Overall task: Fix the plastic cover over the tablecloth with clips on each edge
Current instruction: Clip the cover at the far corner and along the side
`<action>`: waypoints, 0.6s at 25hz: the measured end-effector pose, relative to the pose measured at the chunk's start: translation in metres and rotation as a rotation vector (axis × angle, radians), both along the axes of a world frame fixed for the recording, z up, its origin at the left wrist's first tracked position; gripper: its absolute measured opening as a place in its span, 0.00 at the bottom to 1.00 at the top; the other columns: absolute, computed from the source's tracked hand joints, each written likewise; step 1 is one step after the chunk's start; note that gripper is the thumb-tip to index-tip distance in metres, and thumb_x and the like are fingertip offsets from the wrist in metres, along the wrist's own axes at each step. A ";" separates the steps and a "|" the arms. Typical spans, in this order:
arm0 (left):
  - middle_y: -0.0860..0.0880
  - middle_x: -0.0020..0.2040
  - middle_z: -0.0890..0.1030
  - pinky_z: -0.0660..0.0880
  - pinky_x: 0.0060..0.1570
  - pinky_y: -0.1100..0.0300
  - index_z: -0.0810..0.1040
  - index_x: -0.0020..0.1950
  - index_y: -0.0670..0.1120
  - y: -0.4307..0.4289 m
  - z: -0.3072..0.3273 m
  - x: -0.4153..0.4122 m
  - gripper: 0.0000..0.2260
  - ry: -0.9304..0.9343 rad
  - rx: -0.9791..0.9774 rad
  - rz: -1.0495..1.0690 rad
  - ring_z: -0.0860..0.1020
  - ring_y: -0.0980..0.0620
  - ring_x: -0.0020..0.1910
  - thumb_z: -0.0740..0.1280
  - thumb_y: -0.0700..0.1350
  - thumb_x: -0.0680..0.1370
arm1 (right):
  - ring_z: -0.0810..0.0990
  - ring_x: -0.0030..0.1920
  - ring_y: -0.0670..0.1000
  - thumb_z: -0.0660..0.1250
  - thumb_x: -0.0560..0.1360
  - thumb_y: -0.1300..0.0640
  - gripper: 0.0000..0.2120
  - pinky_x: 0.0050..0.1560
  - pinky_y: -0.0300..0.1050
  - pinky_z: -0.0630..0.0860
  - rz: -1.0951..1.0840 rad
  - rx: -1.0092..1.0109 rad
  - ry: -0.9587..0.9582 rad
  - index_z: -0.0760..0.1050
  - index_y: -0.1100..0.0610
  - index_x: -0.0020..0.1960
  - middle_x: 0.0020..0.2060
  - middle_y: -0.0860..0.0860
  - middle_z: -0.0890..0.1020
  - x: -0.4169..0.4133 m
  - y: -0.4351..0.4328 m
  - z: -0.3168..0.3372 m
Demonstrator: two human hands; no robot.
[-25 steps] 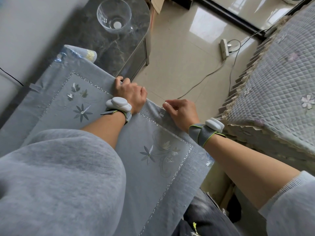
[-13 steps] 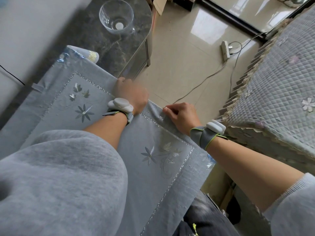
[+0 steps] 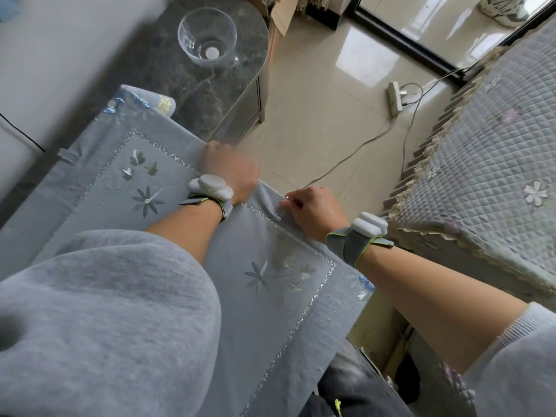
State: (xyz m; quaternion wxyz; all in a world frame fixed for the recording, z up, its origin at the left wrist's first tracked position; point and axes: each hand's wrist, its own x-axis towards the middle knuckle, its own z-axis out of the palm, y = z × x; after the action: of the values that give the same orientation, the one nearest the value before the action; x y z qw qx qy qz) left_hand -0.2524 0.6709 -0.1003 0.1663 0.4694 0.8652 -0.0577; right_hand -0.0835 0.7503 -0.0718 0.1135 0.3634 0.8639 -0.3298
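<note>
A grey-blue tablecloth point(image 3: 168, 188) with silver flower embroidery lies under a clear plastic cover point(image 3: 359, 288), whose shiny corners show at the near right and far left. My left hand point(image 3: 231, 171) is curled over the far edge of the cloth, its fingertips hidden below the edge. Just to its right, my right hand point(image 3: 316, 210) pinches a clear clip point(image 3: 282, 211) that sits on the same edge. Another small clip point(image 3: 67, 153) is on the left edge.
A dark marble side table point(image 3: 192, 82) holds a glass bowl point(image 3: 207, 37) beyond the cloth. A power strip point(image 3: 394, 96) and its cables lie on the tiled floor. A quilted sofa cover point(image 3: 487, 164) is close on the right.
My left hand has gone from fingers spread on the cloth to curled over the edge. My right hand has stayed at the clear clip.
</note>
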 end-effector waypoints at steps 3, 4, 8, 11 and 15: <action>0.44 0.53 0.81 0.55 0.69 0.47 0.82 0.50 0.44 -0.042 0.067 -0.012 0.20 0.115 0.074 0.195 0.73 0.43 0.57 0.51 0.50 0.81 | 0.79 0.40 0.60 0.61 0.77 0.49 0.14 0.39 0.46 0.75 0.183 0.014 0.001 0.78 0.53 0.38 0.37 0.55 0.82 -0.022 -0.022 0.061; 0.43 0.56 0.80 0.57 0.69 0.48 0.81 0.53 0.44 -0.036 0.068 -0.019 0.19 0.066 0.086 0.185 0.73 0.43 0.58 0.53 0.50 0.81 | 0.78 0.40 0.60 0.61 0.77 0.49 0.14 0.38 0.45 0.72 0.200 0.040 -0.034 0.79 0.54 0.38 0.37 0.56 0.81 -0.026 -0.017 0.058; 0.43 0.60 0.75 0.68 0.60 0.50 0.78 0.58 0.44 -0.039 0.071 0.003 0.13 -0.041 0.135 0.178 0.72 0.42 0.60 0.59 0.47 0.79 | 0.78 0.53 0.58 0.60 0.77 0.50 0.13 0.40 0.45 0.68 0.366 0.277 -0.111 0.80 0.54 0.53 0.50 0.54 0.81 -0.025 -0.005 0.041; 0.44 0.58 0.77 0.72 0.51 0.53 0.78 0.56 0.45 -0.057 0.087 -0.001 0.11 -0.082 0.139 0.299 0.76 0.41 0.57 0.60 0.46 0.79 | 0.74 0.59 0.57 0.60 0.77 0.53 0.12 0.42 0.47 0.66 0.433 0.345 -0.123 0.78 0.55 0.56 0.56 0.53 0.79 -0.020 -0.008 0.037; 0.45 0.52 0.82 0.74 0.45 0.54 0.79 0.49 0.47 -0.138 0.120 0.002 0.08 -0.051 0.119 0.525 0.79 0.39 0.50 0.61 0.46 0.77 | 0.76 0.60 0.58 0.62 0.75 0.54 0.14 0.50 0.48 0.73 0.615 0.311 -0.088 0.77 0.54 0.59 0.56 0.53 0.80 -0.034 -0.042 0.062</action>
State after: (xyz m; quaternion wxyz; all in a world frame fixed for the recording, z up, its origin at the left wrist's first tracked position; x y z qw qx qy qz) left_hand -0.2500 0.5327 0.0199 0.1694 0.2395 0.9547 0.0502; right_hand -0.1179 0.7079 -0.0101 0.1879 0.1129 0.9672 -0.1286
